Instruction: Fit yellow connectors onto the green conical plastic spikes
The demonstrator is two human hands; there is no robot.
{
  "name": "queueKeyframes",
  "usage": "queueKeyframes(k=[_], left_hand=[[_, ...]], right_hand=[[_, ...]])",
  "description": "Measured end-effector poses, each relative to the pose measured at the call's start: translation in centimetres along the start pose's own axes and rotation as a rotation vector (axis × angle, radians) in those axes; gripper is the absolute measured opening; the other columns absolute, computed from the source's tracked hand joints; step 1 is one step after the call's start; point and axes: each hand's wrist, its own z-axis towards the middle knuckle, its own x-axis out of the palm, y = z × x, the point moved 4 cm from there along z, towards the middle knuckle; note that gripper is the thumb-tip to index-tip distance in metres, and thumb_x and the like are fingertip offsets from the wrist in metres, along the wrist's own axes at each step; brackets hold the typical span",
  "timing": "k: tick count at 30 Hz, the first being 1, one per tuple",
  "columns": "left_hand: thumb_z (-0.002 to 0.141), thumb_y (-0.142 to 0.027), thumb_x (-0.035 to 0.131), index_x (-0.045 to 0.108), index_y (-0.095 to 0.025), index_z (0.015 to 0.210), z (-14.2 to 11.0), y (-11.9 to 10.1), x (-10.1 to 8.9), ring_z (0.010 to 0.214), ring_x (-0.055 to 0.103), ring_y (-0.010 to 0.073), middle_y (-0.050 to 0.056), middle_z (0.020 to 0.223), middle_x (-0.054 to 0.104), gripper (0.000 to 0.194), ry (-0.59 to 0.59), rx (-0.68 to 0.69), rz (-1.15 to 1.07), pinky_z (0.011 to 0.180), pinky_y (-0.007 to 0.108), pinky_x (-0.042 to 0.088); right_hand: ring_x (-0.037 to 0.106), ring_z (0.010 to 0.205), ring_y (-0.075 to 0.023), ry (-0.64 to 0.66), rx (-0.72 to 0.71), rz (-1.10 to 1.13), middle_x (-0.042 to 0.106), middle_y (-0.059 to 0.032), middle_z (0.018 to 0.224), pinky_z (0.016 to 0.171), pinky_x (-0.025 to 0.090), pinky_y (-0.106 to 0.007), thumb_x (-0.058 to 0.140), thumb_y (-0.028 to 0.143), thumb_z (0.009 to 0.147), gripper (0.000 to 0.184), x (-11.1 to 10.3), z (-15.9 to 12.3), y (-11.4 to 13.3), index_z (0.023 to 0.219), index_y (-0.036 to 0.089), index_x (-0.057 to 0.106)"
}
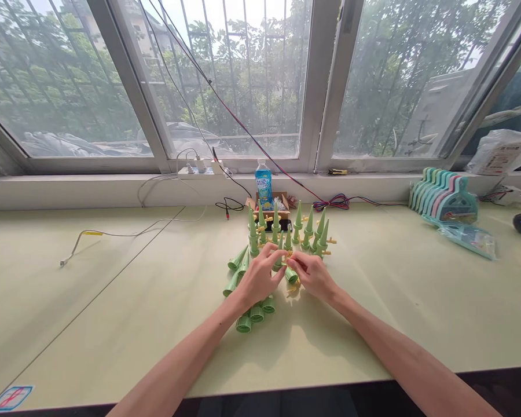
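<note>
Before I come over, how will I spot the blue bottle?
Find the big window above the table. Look below its middle pane, just beyond the green cones. The bottle stands upright by a small cardboard box, the only bright blue thing there.

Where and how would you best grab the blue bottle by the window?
I'd grip the blue bottle around its upper body, below the cap, from above: it stands upright, the cardboard box hides its base, and green cones stand in front.
</note>
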Motion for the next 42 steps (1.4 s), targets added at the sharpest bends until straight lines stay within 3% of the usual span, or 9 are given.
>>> queueKeyframes(k=[6, 19, 42], left_hand=[[0.09, -0.026, 0.055, 0.057, -0.023, 0.115, 0.14, -0.08, -0.24, 0.053, 0.049, 0.0039, 0.006, 0.112, 0.053, 0.025, -0.016, -0.025, 0.022, 0.054, 0.023, 0.049], [0.091, -0.026, 0.054, 0.055, -0.022, 0.112, 0.11, -0.11, -0.05, 0.052, 0.047, 0.0037, 0.005, 0.112, 0.05, 0.021, 0.026, -0.031, 0.027, 0.057, 0.025, 0.049], [0.09, -0.023, 0.055, 0.05, -0.022, 0.109, 0.02, -0.28, -0.06, 0.068, 0.057, 0.0108, 0.005, 0.111, 0.048, 0.02, 0.046, -0.022, 0.007, 0.061, 0.027, 0.05]], right_hand=[[0.033, 0.048, -0.0106, -0.016, 0.012, 0.033, 0.04, 0.0067, 0.053, 0.05, 0.028, -0.024, 0.048, 0.041, 0.093, 0.024, -0.14, -0.09, 0.21, 0.091, 0.019, 0.057], [0.032, 0.052, -0.0101, -0.021, 0.017, 0.052, 0.041, 0.005, 0.058, 0.05, 0.027, -0.023, 0.048, 0.037, 0.093, 0.023, -0.14, -0.11, -0.01, 0.081, 0.018, 0.056], [0.028, 0.053, -0.0099, -0.032, 0.036, -0.003, 0.038, 0.0049, 0.056, 0.05, 0.024, -0.023, 0.046, 0.033, 0.093, 0.027, -0.09, -0.04, -0.08, 0.073, 0.017, 0.056]])
